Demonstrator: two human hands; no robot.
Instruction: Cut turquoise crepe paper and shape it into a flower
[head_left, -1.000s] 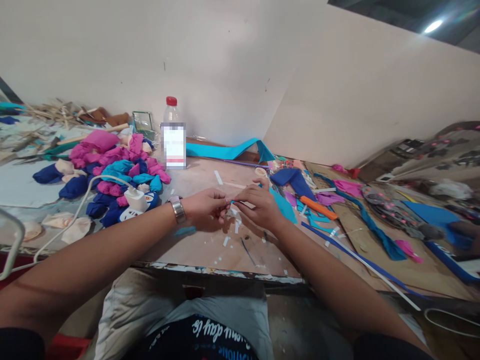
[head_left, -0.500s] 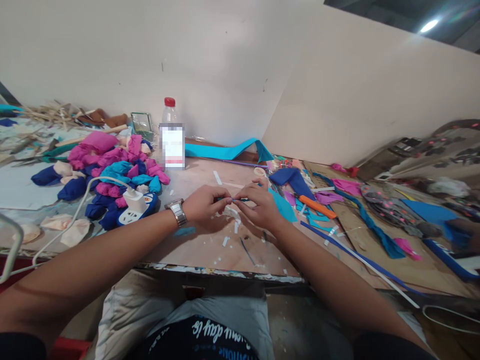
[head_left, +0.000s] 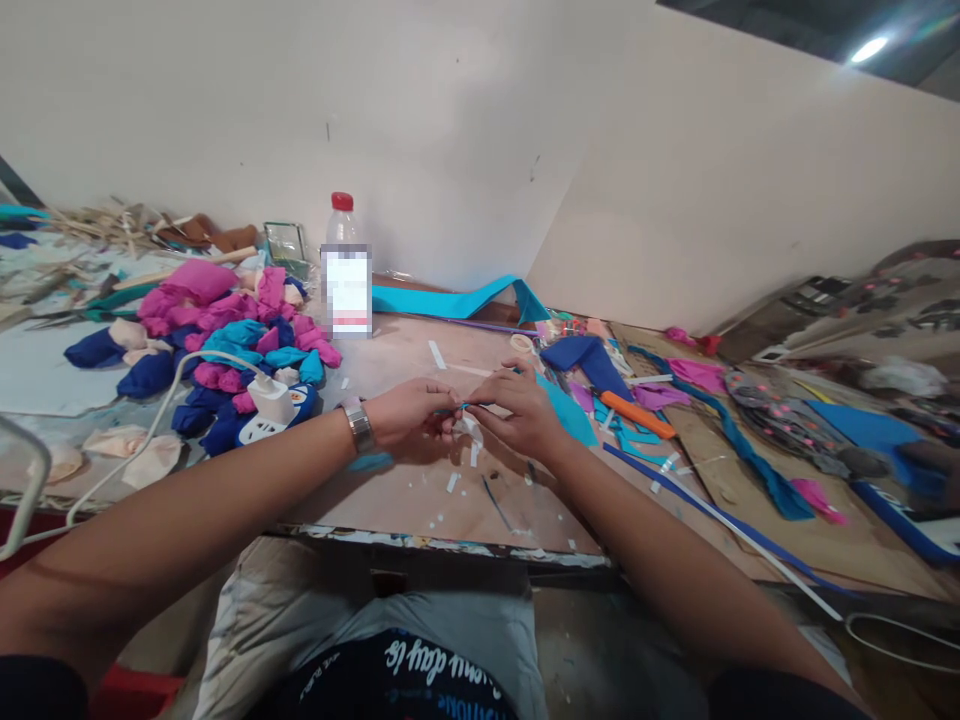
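Observation:
My left hand [head_left: 421, 408] and my right hand [head_left: 521, 408] meet above the middle of the worktable, fingertips almost touching. Both pinch a tiny blue piece [head_left: 464, 405], mostly covered by the fingers; its kind does not show. Just below the fingertips lie white scraps [head_left: 471, 436] on the tabletop. A turquoise fabric piece [head_left: 571, 415] sits close to my right hand's far side. A metal watch [head_left: 358, 425] is on my left wrist.
Stuffed fabric pieces [head_left: 217, 300] and a power strip [head_left: 262, 425] with a cable are at left. A red-capped bottle [head_left: 342, 225] stands behind. An orange cutter [head_left: 637, 414], fabric strips and cardboard [head_left: 720, 480] lie at right. The table edge [head_left: 450, 545] runs in front of me.
The fingers have shifted slightly around the small blue piece, and the left fingers now curl lower beneath it. The view has moved a little; other things stay put.

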